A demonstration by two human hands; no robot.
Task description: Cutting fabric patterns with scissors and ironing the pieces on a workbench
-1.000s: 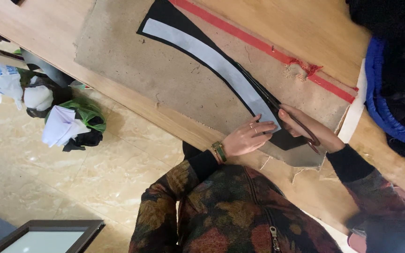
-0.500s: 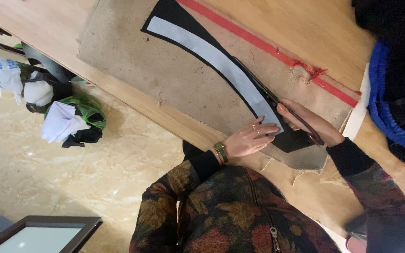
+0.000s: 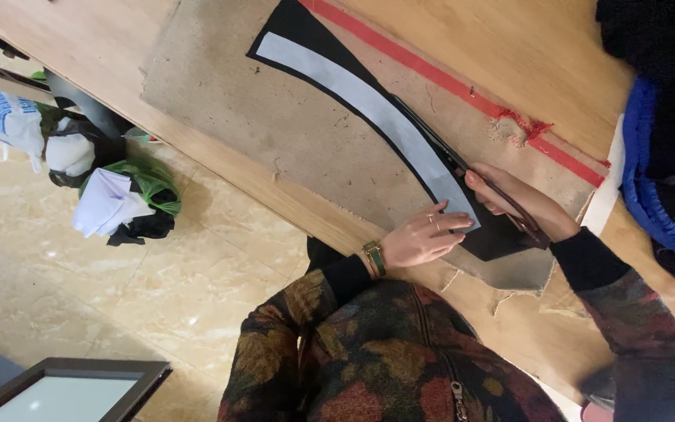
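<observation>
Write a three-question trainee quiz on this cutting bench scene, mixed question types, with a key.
1. True or false: the left hand presses flat on the white curved pattern.
2. What does the right hand hold? A) scissors B) chalk C) ruler
3. Fill in: the black fabric lies on a brown ____.

Key: 1 true. 2 A, the scissors, blades along the pattern's edge. 3 board.
</observation>
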